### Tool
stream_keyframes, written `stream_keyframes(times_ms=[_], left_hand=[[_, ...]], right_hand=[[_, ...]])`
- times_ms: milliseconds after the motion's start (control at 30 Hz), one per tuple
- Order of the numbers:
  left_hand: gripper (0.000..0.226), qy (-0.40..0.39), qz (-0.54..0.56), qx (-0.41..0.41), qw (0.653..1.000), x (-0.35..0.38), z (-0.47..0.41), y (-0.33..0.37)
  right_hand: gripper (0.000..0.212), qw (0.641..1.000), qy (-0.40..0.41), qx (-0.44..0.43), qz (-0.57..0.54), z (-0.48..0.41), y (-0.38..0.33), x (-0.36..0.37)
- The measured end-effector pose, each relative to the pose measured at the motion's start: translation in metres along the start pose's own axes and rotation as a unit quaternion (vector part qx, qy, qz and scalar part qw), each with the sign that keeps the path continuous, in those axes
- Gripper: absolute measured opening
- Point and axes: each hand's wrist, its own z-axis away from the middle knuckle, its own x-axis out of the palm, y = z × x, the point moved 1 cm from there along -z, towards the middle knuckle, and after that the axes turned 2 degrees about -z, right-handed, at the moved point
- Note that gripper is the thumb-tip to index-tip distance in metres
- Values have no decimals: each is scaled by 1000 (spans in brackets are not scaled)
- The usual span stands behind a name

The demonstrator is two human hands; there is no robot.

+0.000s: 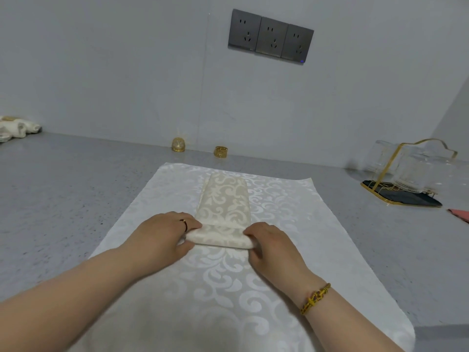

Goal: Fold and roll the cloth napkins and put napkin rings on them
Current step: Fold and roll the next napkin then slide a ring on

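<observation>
At the back of the speckled grey worktop (63, 199), by the wall, stand two gold rings (178, 145); a gold-wire rack (403, 174) of glasses sits far right. A cream damask napkin (223, 199), folded into a long strip, lies on a wider scroll-patterned cloth (317, 250), its near end rolled. The left hand (162, 235) and right hand (274, 242) each pinch one end of the roll.

— What stands behind the work surface?
— A plain pale grey wall (101, 72) with a faint vertical seam (204, 85). High on it, three dark grey sockets (270, 36) sit side by side, with a small blue light (302, 61) at the lower corner of the last.
— And the surface itself?
— A grey speckled countertop (50, 199) that runs back to the wall. Far right, a gold-edged black tray (416, 200) holds clear glasses (413, 171); something pink (460, 214) lies near it, cut off by the frame.
— The light?
— Soft and even, with faint shadows.
</observation>
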Motion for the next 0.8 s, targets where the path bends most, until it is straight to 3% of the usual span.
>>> stream_keyframes(times_ms=[167,367,500,567,667,800], left_hand=[[26,-6,46,-78,996,-3,-1,0],[6,-81,123,-34,988,-25,38,7],[16,-104,194,-63,973,-27,52,10],[9,-97,226,-97,964,-24,52,9],[19,-110,266,-140,948,-18,45,5],[6,-115,328,-192,918,-15,36,2]], right_hand=[[31,999,-29,27,-28,0,-5,-10],[28,983,-136,44,-117,30,-15,-29],[18,959,-190,85,-193,39,-17,-31],[13,952,-185,109,-219,37,-19,-31],[17,940,-173,145,-255,31,-19,-29],[15,946,-134,167,-242,23,-18,-18]])
